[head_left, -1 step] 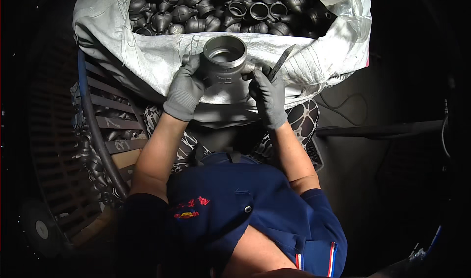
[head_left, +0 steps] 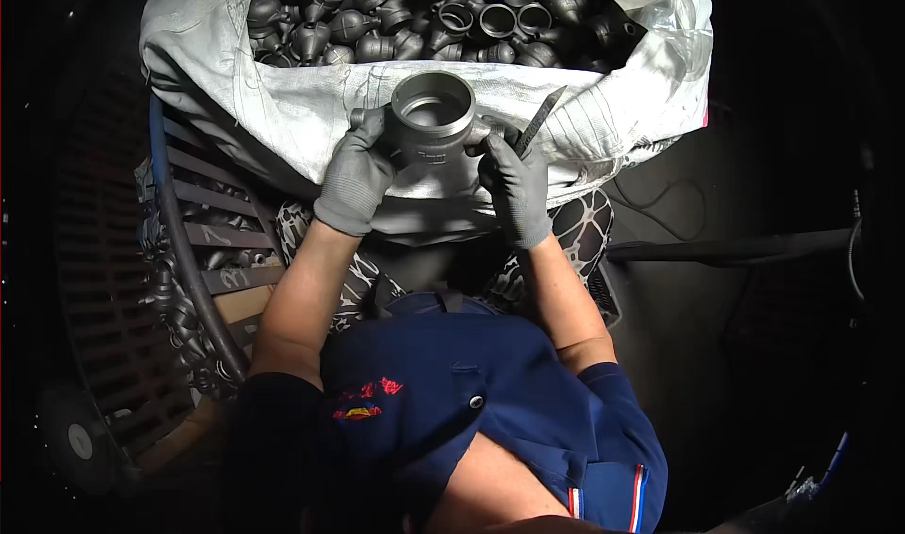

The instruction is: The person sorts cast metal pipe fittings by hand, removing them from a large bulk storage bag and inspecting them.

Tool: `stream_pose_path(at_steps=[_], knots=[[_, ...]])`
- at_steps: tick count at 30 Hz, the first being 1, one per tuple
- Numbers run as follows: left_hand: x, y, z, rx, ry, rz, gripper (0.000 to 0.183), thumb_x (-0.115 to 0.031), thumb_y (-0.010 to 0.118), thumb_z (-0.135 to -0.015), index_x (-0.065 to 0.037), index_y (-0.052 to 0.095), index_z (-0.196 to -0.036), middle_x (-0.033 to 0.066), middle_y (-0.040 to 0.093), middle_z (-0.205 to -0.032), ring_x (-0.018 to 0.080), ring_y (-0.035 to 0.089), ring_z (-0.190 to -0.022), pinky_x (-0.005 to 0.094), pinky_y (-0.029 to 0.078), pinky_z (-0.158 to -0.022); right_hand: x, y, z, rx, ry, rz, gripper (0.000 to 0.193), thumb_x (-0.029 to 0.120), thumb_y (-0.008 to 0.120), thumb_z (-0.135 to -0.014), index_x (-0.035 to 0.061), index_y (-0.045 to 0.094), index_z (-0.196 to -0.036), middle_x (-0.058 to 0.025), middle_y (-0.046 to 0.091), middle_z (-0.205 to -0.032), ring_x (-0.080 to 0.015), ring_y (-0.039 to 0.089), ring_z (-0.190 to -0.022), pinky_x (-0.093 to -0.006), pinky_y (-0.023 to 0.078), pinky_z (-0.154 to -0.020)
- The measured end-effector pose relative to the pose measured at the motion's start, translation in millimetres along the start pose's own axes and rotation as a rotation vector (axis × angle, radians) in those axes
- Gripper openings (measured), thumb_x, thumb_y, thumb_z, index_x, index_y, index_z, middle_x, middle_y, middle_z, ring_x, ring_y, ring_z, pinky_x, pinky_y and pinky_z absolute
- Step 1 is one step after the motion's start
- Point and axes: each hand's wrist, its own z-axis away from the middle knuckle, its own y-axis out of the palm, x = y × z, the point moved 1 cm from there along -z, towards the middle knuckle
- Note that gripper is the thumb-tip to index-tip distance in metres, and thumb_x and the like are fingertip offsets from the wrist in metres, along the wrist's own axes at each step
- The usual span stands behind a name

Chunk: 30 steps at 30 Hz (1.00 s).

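Observation:
A grey cast-metal valve body (head_left: 434,142) with a wide round mouth is held up in front of me, mouth facing upward. Grey-gloved, my left hand (head_left: 356,174) is closed around the stub on its left side. My right hand (head_left: 517,180), gloved alike, pinches the stub on the right side. That same hand also grips a dark flat file (head_left: 542,119), which slants up and to the right, clear of the valve body. Gloved fingers hide most of both stubs and the file's lower end.
Beyond my hands stands a large white woven sack (head_left: 273,110), full of dark metal castings (head_left: 353,27). At my left is a slatted metal crate (head_left: 222,237) with more fittings (head_left: 184,317) showing through. A dark bar (head_left: 735,249) and a thin cable (head_left: 674,223) lie at the right.
The valve body has tilted slightly between my hands, so the raised marking on its front appears lower and flatter. Both hands keep their hold, and the file has hardly moved.

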Motion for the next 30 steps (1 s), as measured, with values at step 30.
stream_pose_path(at_steps=[30], knots=[[8.3,10.9,41.1,-0.024,0.041,0.117,0.043,-0.038,0.040,-0.096,-0.008,0.053,-0.123,0.0148,0.056,-0.122,0.0345,0.053,-0.113,0.0591,0.043,-0.094,12.2,44.9,69.9,0.216,0.267,0.158,0.048,0.022,0.055,-0.092,-0.0029,0.046,-0.131,-0.0030,0.065,-0.087,-0.0010,0.043,-0.058,-0.0169,0.035,-0.052]])
